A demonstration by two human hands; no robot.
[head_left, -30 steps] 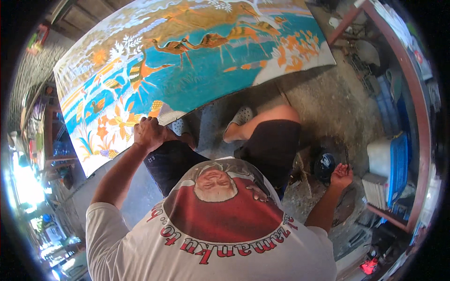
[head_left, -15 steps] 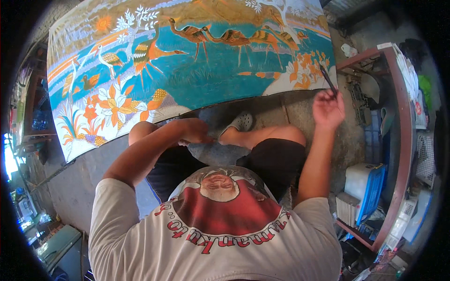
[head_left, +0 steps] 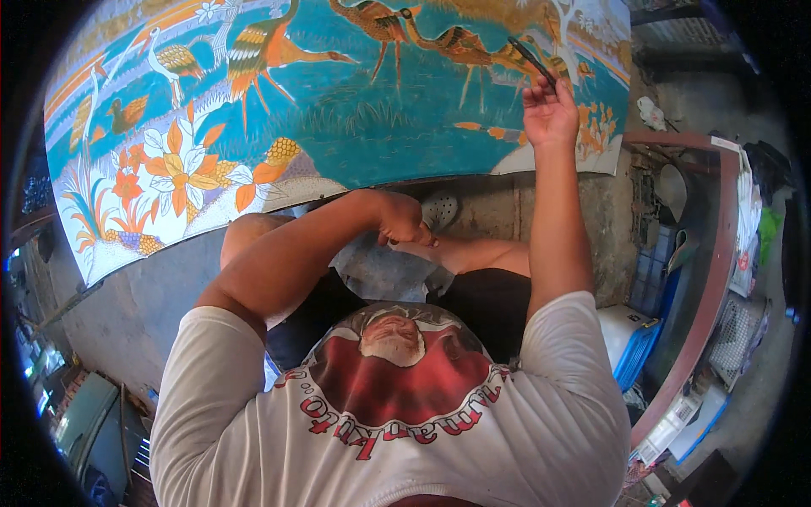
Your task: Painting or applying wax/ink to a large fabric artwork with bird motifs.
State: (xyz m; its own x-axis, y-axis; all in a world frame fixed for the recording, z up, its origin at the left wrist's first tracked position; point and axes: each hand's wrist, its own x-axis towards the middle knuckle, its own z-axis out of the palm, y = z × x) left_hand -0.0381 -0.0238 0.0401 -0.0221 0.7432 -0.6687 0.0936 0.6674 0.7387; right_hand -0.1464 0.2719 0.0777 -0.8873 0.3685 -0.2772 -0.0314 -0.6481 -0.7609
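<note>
A large painted cloth (head_left: 380,156) of wading birds, flowers and teal water spreads in front of me. Raised over its right part, my right hand (head_left: 551,118) is closed on a slim dark pen-like tool (head_left: 532,62), which points up and to the left. The tool's tip appears near the orange birds; whether it touches the cloth I cannot tell. My left hand (head_left: 402,218) is curled below the cloth's near edge, above my folded legs. Its fingers are bent inward, and anything inside them is hidden.
My shoe (head_left: 441,208) shows just beyond the left hand. To the right stands a reddish-brown frame (head_left: 718,262), with a white and blue container (head_left: 629,338) and other clutter around it. A greenish box (head_left: 89,414) sits at the lower left.
My right hand has moved left and upward over the cloth with the dark tool. The left hand has shifted right, and the whole view has moved a little.
</note>
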